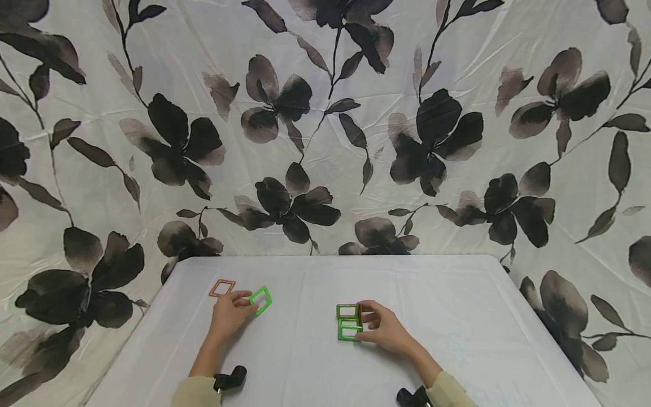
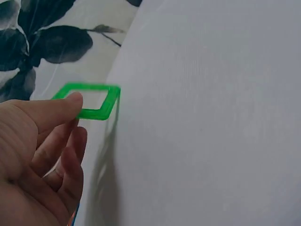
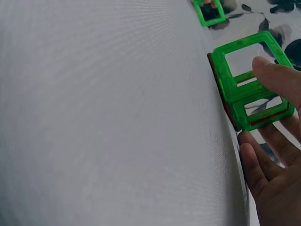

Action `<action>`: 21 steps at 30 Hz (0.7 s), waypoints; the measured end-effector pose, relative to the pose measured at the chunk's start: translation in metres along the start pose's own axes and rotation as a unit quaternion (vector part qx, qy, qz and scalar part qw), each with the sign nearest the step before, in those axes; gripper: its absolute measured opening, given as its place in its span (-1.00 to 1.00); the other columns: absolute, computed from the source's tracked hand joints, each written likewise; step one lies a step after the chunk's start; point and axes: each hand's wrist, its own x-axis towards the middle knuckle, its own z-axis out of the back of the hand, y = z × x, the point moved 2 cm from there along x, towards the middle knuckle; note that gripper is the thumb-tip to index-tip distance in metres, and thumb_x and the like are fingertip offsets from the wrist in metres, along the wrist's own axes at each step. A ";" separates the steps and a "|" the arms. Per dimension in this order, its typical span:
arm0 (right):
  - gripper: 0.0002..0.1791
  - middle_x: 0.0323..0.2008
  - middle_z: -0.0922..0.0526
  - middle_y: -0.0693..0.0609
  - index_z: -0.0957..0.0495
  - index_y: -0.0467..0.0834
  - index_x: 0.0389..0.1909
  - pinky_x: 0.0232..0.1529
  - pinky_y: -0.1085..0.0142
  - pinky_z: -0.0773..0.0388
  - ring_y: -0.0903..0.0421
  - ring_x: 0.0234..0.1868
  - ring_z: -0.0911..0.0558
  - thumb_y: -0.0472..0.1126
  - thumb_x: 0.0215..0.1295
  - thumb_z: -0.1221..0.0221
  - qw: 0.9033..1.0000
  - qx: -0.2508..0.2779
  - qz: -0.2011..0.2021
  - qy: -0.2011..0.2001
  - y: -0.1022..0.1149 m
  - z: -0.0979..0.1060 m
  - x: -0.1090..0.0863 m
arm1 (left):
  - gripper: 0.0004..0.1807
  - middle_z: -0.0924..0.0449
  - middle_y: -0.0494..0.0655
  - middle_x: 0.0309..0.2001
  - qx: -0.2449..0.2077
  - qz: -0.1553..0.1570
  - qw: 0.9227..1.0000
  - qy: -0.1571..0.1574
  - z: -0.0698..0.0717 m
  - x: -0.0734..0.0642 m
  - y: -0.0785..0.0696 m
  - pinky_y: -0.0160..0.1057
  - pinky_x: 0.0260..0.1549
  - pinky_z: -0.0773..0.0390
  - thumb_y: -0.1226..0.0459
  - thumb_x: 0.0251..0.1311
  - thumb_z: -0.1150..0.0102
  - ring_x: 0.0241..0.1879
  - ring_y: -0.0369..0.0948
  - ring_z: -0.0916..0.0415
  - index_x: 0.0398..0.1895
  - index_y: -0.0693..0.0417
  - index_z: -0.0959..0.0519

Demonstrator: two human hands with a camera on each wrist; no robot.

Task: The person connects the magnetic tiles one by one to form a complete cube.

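My left hand [image 1: 227,319] pinches a green square magnetic tile [image 1: 269,293] between thumb and fingers, held above the table. In the left wrist view the thumb lies over one side of this open frame. My right hand [image 1: 387,332] grips a small joined block of magnetic tiles [image 3: 223,77], thumb on a green face and fingers behind and below. Green frames make up the sides that show, with dark red edges [image 3: 221,92] along one side. Just beyond the left hand an orange tile frame [image 1: 226,281] lies flat, its near part close by the fingers.
A white cloth covers the table [image 1: 305,362], whose far edge meets a floral curtain [image 1: 325,141]. Dark camera mounts sit at the left wrist [image 1: 231,377] and right wrist [image 1: 413,397].
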 end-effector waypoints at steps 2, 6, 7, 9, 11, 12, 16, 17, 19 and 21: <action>-0.20 0.13 -0.51 -0.07 -0.38 -0.17 0.26 -0.05 0.16 -0.53 0.05 -0.04 -0.57 -0.17 -0.03 -0.50 1.000 0.002 -0.001 0.000 0.000 -0.001 0.000 | -0.60 -0.68 0.02 -0.33 -0.009 0.004 1.000 0.001 -0.003 -0.004 -0.004 -0.27 -0.51 -0.53 0.30 0.01 -0.46 -0.35 -0.14 -0.58 -0.08 0.32 -0.64; -0.21 0.13 -0.52 -0.07 -0.39 -0.16 0.26 -0.05 0.15 -0.53 0.04 -0.04 -0.57 -0.17 -0.03 -0.50 1.000 0.002 0.001 -0.005 0.000 -0.001 -0.001 | -0.70 -0.68 0.00 -0.35 -0.029 0.000 1.000 0.006 -0.012 -0.011 -0.011 -0.28 -0.53 -0.52 0.27 0.02 -0.46 -0.38 -0.15 -0.57 -0.21 0.29 -0.69; -0.21 0.13 -0.52 -0.07 -0.39 -0.16 0.26 -0.05 0.15 -0.53 0.04 -0.04 -0.57 -0.17 -0.03 -0.50 1.000 0.001 0.002 -0.005 0.000 -0.001 0.000 | -0.72 -0.68 -0.02 -0.36 -0.033 -0.002 0.999 0.006 -0.014 -0.012 -0.014 -0.28 -0.54 -0.52 0.27 0.02 -0.46 -0.39 -0.16 -0.56 -0.23 0.26 -0.70; -0.21 0.13 -0.52 -0.08 -0.38 -0.16 0.26 -0.05 0.15 -0.53 0.04 -0.04 -0.57 -0.16 -0.03 -0.50 1.000 -0.001 0.002 -0.005 0.001 -0.001 0.000 | -0.76 -0.68 -0.04 -0.37 -0.039 -0.010 0.999 0.009 -0.019 -0.015 -0.019 -0.27 -0.52 -0.52 0.28 0.01 -0.46 -0.39 -0.17 -0.56 -0.28 0.23 -0.71; -0.21 0.13 -0.52 -0.07 -0.39 -0.16 0.26 -0.05 0.17 -0.53 0.05 -0.04 -0.57 -0.15 -0.03 -0.50 1.000 -0.004 -0.002 -0.003 0.000 0.000 0.001 | -0.79 -0.68 -0.08 -0.39 -0.048 -0.014 0.999 0.018 -0.024 -0.019 -0.025 -0.27 -0.52 -0.52 0.28 -0.01 -0.48 -0.41 -0.19 -0.56 -0.31 0.18 -0.72; -0.21 0.13 -0.52 -0.07 -0.39 -0.16 0.26 -0.05 0.18 -0.53 0.06 -0.04 -0.57 -0.15 -0.03 -0.50 1.000 -0.006 -0.003 -0.003 0.000 0.000 0.001 | -0.80 -0.68 -0.10 -0.39 -0.052 -0.019 0.998 0.024 -0.027 -0.021 -0.027 -0.27 -0.50 -0.52 0.27 -0.01 -0.48 -0.41 -0.19 -0.57 -0.32 0.17 -0.72; -0.22 0.13 -0.52 -0.06 -0.39 -0.14 0.26 -0.05 0.19 -0.53 0.06 -0.04 -0.57 -0.17 -0.02 -0.49 1.000 -0.004 -0.005 -0.007 0.000 0.001 -0.001 | -0.82 -0.68 -0.11 -0.40 -0.077 -0.038 0.995 0.052 -0.040 -0.030 -0.036 -0.25 -0.45 -0.55 0.27 -0.03 -0.49 -0.40 -0.18 -0.59 -0.36 0.13 -0.72; -0.22 0.13 -0.52 -0.06 -0.38 -0.15 0.27 -0.05 0.19 -0.53 0.06 -0.03 -0.57 -0.18 -0.01 -0.49 1.000 -0.004 -0.004 -0.008 0.000 0.001 -0.001 | -0.82 -0.68 -0.11 -0.40 -0.082 -0.042 0.994 0.056 -0.042 -0.031 -0.037 -0.24 -0.45 -0.56 0.27 -0.03 -0.50 -0.39 -0.18 -0.60 -0.36 0.13 -0.72; -0.22 0.13 -0.52 -0.06 -0.38 -0.16 0.27 -0.05 0.17 -0.53 0.05 -0.03 -0.57 -0.19 0.00 -0.48 1.000 -0.001 -0.005 -0.008 -0.001 0.001 0.000 | -0.82 -0.68 -0.12 -0.40 -0.087 -0.046 0.993 0.058 -0.046 -0.034 -0.040 -0.24 -0.46 -0.58 0.28 -0.05 -0.50 -0.39 -0.18 -0.60 -0.37 0.12 -0.72; -0.22 0.13 -0.51 -0.10 -0.36 -0.21 0.28 -0.05 0.11 -0.53 0.00 -0.03 -0.57 -0.24 0.01 -0.47 1.000 -0.002 -0.004 -0.008 0.000 0.000 0.001 | -0.82 -0.69 -0.10 -0.39 -0.091 -0.052 0.993 0.059 -0.049 -0.035 -0.041 -0.24 -0.46 -0.59 0.30 -0.07 -0.52 -0.38 -0.18 -0.61 -0.37 0.12 -0.72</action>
